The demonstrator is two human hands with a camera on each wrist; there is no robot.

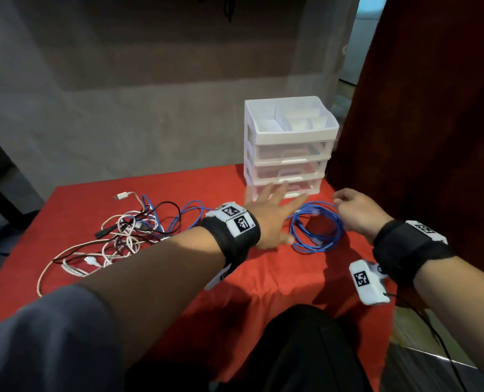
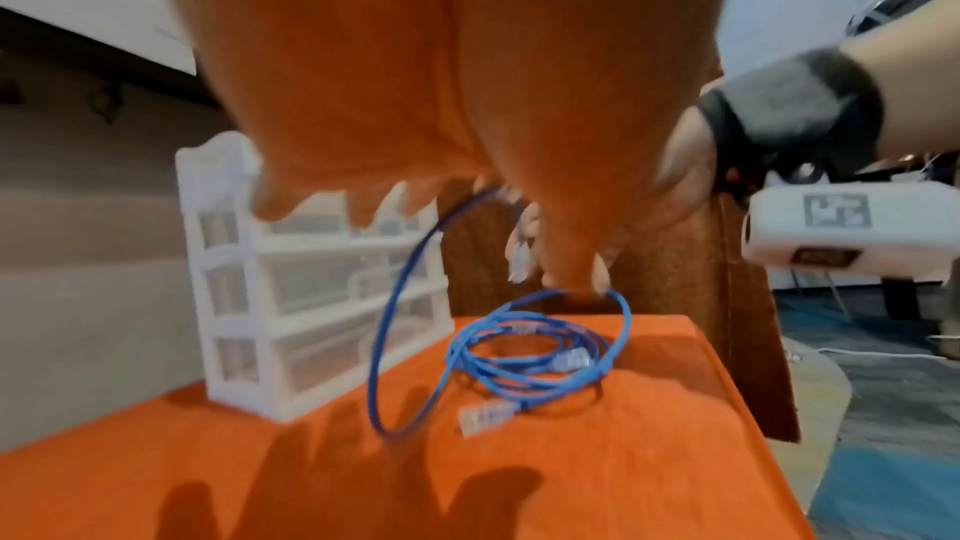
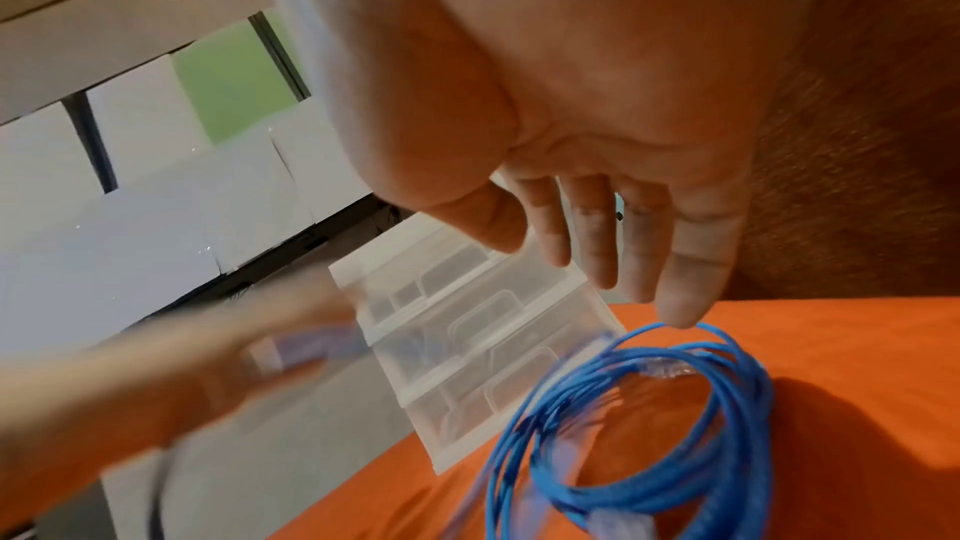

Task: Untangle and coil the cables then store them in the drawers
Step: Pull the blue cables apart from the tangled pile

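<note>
Landmark: I took the white plastic drawer unit with three clear drawers [image 1: 289,148] as my marker; it stood at the back of the red cloth-covered table [image 1: 277,278], all three drawers shut from what I could see.

Task thing: the blue network cable wound into a loose coil [image 1: 317,230] lay flat on the cloth just in front of the drawer unit, a touch toward its right side. A clear plug [image 2: 488,413] stuck out at the coil's near edge.

Left hand: my left hand [image 1: 272,213] was spread, fingers straight, grasping nothing, reaching between the coil and the lowest drawer. Its fingertips were right at that drawer's front; I couldn't tell whether they touched.

Right hand: my right hand [image 1: 356,210] hovered over the coil's far right rim, fingers relaxed and hanging down. In the right wrist view one fingertip [image 3: 680,315] touched the top loop. No closed grasp that I could see.

Key relation: the coil lay flat, with no real long axis, directly under the right hand and beside the left. I judged the right hand nearer for lifting it, the left better placed to pull the drawer.

Still waiting: the tangle of white, black and pinkish cords [image 1: 116,236] lay well left of the drawer unit, not yet sorted.
</note>
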